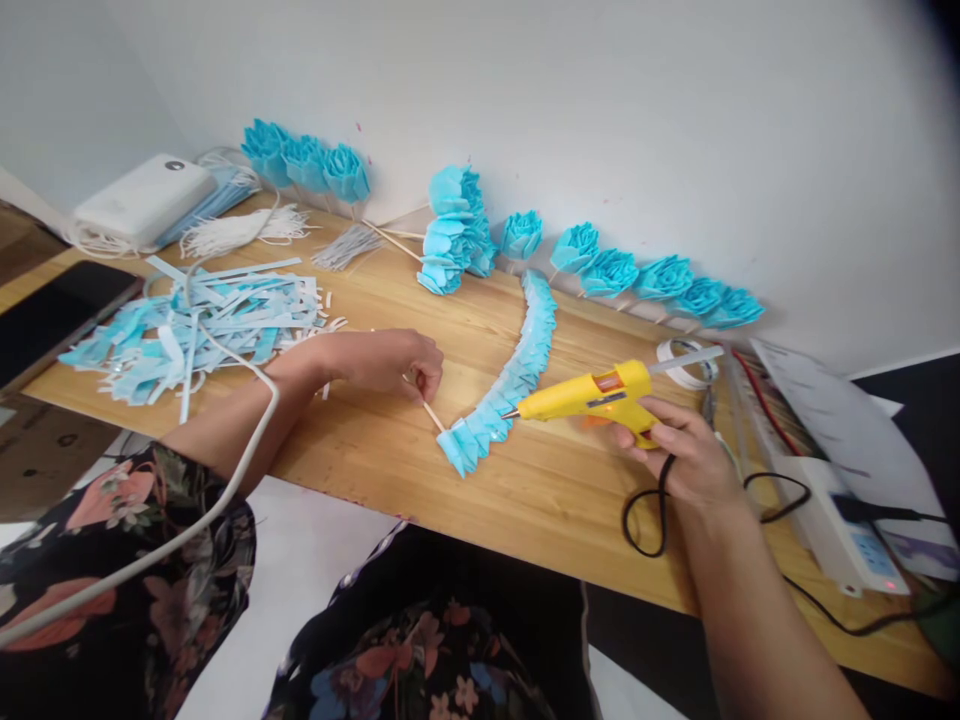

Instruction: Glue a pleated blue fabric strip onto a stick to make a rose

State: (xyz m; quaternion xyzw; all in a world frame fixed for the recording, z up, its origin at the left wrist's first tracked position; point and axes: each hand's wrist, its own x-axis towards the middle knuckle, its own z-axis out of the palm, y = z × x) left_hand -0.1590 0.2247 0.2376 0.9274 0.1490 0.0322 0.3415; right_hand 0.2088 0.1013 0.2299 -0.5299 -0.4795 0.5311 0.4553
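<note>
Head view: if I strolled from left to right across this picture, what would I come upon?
A dark phone, a bundle of white cords, the left hand, a yellow glue gun, a white power strip.

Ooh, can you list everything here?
Flowers: about nine plus a bunch, blue, back
Pleated strip: one, blue, centre
Glue gun: one, yellow, right of centre
Stick: one held, tan, centre
Cut strips: many, blue and white, left
Strings: many, white, behind cut strips
Wires: many, grey, beside strings
Boxy device: one, white, back left
Sheets: several, blue, beside boxy device
Phone: one, black, left
Tape roll: one, white, right
Power strip: one, white, right
Paper: count unclear, white, right
Cables: several, white left, black right
Carton: one, brown, below left
Table: one, brown, beneath
Clothing: count unclear, flowered black, bottom
Left grip: one, bare, on stick
Right grip: one, bare, on glue gun
</note>
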